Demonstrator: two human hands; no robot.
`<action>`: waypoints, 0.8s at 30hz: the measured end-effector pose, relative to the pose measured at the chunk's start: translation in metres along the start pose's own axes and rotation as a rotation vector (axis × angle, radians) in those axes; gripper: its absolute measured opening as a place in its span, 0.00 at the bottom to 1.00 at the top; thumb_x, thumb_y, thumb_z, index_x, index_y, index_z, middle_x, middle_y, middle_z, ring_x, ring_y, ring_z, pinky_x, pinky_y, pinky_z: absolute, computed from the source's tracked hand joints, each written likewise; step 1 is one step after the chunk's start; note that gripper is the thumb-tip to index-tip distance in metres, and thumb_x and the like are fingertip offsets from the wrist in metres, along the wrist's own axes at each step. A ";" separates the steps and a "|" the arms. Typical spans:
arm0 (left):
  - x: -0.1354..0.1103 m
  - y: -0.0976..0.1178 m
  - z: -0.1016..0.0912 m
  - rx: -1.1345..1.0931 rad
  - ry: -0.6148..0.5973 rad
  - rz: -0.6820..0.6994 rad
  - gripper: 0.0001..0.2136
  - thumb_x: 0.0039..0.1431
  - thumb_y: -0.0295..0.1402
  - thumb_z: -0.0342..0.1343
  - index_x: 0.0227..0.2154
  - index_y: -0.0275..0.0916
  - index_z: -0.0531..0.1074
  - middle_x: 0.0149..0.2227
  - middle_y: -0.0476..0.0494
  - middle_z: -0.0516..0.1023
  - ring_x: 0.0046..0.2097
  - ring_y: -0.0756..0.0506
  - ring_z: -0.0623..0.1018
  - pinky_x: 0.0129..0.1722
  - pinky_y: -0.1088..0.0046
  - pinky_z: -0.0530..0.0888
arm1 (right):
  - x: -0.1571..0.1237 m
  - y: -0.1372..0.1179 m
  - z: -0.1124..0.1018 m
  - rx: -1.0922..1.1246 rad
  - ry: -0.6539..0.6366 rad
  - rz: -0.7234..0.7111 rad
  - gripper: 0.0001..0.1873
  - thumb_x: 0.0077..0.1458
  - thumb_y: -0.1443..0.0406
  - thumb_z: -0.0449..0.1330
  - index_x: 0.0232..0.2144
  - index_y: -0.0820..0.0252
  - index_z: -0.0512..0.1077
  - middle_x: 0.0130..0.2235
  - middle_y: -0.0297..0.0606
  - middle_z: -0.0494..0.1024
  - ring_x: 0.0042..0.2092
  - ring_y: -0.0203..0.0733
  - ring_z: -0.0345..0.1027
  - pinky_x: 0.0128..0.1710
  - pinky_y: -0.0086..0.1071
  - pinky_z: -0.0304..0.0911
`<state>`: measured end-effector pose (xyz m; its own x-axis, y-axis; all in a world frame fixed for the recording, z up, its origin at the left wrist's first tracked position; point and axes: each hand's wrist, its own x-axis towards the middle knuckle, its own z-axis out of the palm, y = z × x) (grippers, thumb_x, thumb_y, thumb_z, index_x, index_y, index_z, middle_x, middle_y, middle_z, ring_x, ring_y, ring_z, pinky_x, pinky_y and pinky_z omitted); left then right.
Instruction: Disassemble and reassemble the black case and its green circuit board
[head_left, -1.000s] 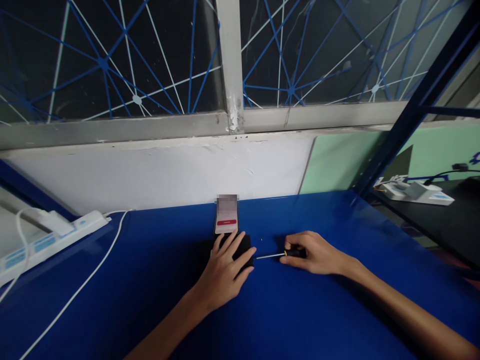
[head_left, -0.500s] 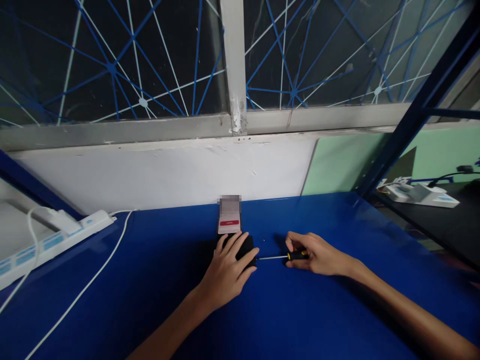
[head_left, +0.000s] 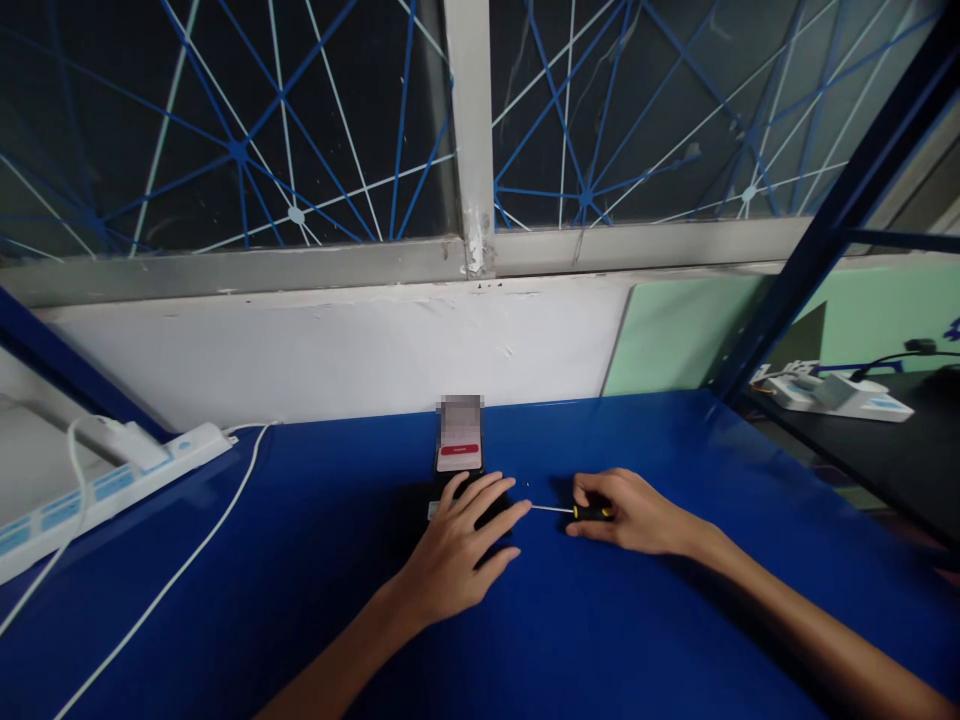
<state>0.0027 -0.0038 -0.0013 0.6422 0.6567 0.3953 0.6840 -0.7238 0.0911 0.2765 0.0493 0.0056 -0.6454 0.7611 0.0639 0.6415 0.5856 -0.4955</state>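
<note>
My left hand [head_left: 465, 550] lies over a black boxy object [head_left: 496, 504] on the blue table, fingers stretched and spread. Most of that object is hidden, so its kind is unclear; a small pale patch shows at its left side. Its far end meets a phone [head_left: 459, 458] with a lit screen and a red bar, leaning upright. To the right, my right hand [head_left: 626, 512] is closed around the black and yellow handle of a screwdriver [head_left: 553, 509]. The thin shaft points left, its end by my left fingertip. A tiny bright speck [head_left: 527, 484] lies just beyond.
A white power strip [head_left: 112, 495] with a plugged-in charger stands at the left, its white cable [head_left: 202, 545] running across the table [head_left: 600, 640]. A white wall board and window close off the back. Blue posts rise at both sides; another power strip [head_left: 847, 395] sits on a dark right-hand surface.
My left fingers have spread wider, with the thumb further from the forefinger. The screwdriver's tip, formerly against the black object's right side, now sits slightly away from it.
</note>
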 end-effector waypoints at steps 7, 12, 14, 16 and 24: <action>0.001 0.004 -0.001 -0.040 0.069 0.011 0.13 0.63 0.33 0.54 0.50 0.43 0.72 0.55 0.39 0.70 0.60 0.37 0.66 0.60 0.46 0.59 | 0.000 -0.002 -0.006 -0.001 0.005 0.008 0.16 0.54 0.53 0.61 0.28 0.58 0.63 0.22 0.26 0.64 0.23 0.32 0.54 0.25 0.27 0.45; 0.002 0.002 -0.001 -0.027 0.055 0.014 0.15 0.63 0.34 0.54 0.52 0.41 0.71 0.53 0.39 0.73 0.58 0.37 0.69 0.58 0.46 0.62 | -0.001 -0.003 -0.007 -0.003 -0.007 0.008 0.17 0.54 0.53 0.62 0.27 0.57 0.62 0.22 0.26 0.64 0.23 0.32 0.55 0.24 0.27 0.46; 0.003 0.002 -0.001 -0.032 0.052 0.022 0.15 0.63 0.34 0.53 0.52 0.40 0.70 0.52 0.39 0.74 0.57 0.38 0.70 0.59 0.48 0.62 | -0.001 -0.003 -0.007 -0.005 -0.004 0.004 0.17 0.54 0.53 0.62 0.27 0.57 0.62 0.22 0.26 0.64 0.24 0.32 0.55 0.25 0.27 0.46; 0.003 0.002 0.000 -0.040 0.048 0.034 0.15 0.63 0.34 0.53 0.52 0.39 0.70 0.52 0.39 0.74 0.57 0.38 0.70 0.59 0.50 0.63 | -0.001 -0.002 -0.009 -0.008 0.003 0.002 0.17 0.54 0.53 0.62 0.27 0.58 0.62 0.22 0.26 0.64 0.24 0.32 0.55 0.25 0.27 0.46; 0.008 0.006 0.002 0.034 -0.033 0.033 0.25 0.63 0.34 0.54 0.62 0.38 0.57 0.62 0.37 0.63 0.64 0.37 0.60 0.61 0.50 0.61 | -0.003 0.007 -0.021 0.005 0.071 0.041 0.17 0.55 0.52 0.61 0.26 0.59 0.67 0.22 0.28 0.67 0.23 0.32 0.57 0.24 0.27 0.47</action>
<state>0.0127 -0.0023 0.0003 0.6756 0.6395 0.3669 0.6730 -0.7381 0.0473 0.2913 0.0572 0.0208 -0.5875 0.8025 0.1044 0.6646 0.5521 -0.5034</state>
